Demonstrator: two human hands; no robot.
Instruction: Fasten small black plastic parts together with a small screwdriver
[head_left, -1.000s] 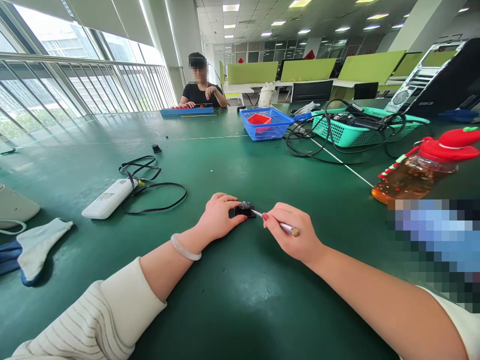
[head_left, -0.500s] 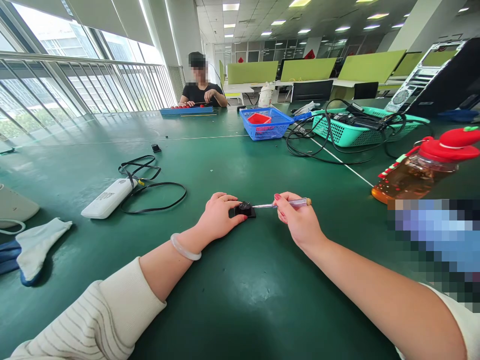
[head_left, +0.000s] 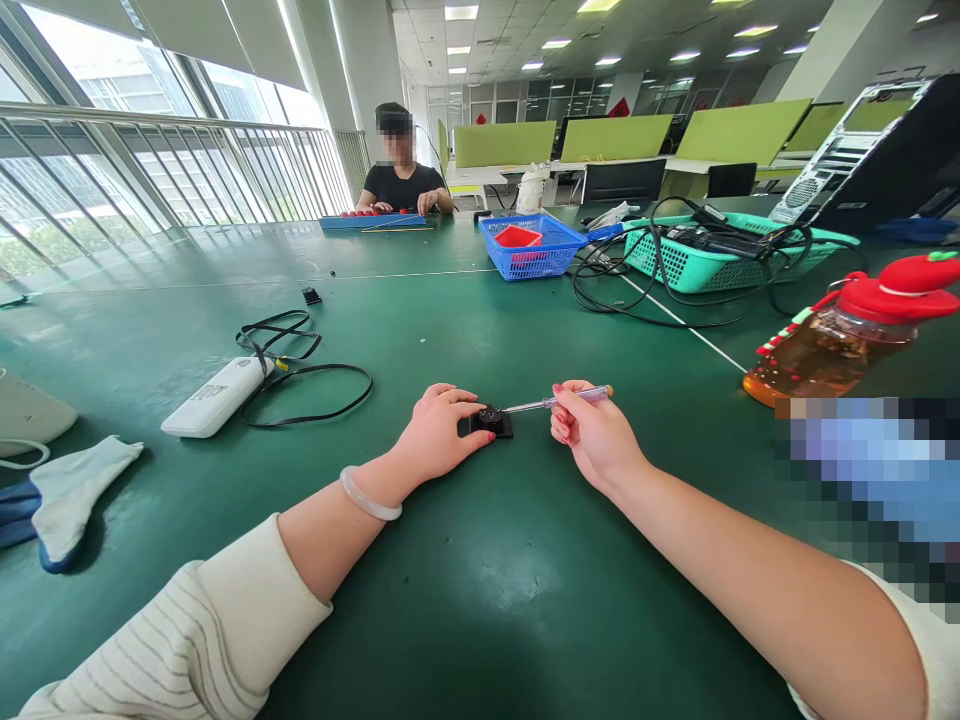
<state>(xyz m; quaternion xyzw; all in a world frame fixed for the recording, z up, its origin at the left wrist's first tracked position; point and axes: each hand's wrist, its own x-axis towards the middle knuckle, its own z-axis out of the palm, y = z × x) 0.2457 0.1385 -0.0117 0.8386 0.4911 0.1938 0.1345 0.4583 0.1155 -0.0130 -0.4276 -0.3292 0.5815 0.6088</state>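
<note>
My left hand [head_left: 439, 432] is closed on a small black part with a square base and a raised round top [head_left: 492, 420], gripping it by its left side against the green table [head_left: 480, 600]. Between the thumb and fingers of my right hand [head_left: 592, 432] is a screwdriver [head_left: 594, 395] with a clear purplish handle. Its thin metal shaft points left, and the tip meets the upper right of the black part. Whether the tip sits in a slot, I cannot tell. My left fingers partly hide the part's left side.
To the left lie a white power bank [head_left: 217, 398] with a looped black cable and a blue-and-white glove [head_left: 82, 495]. A blue basket [head_left: 534, 262], a green basket [head_left: 720, 275] and a red-lidded bottle [head_left: 832, 345] stand right. Across the table, a person [head_left: 401, 185] sits by a blue tray [head_left: 360, 222].
The screwdriver's handle has risen slightly and shifted left with my right hand, so the shaft tilts more. My left hand and the black part stay nearly still. The person's hand across the table has lowered.
</note>
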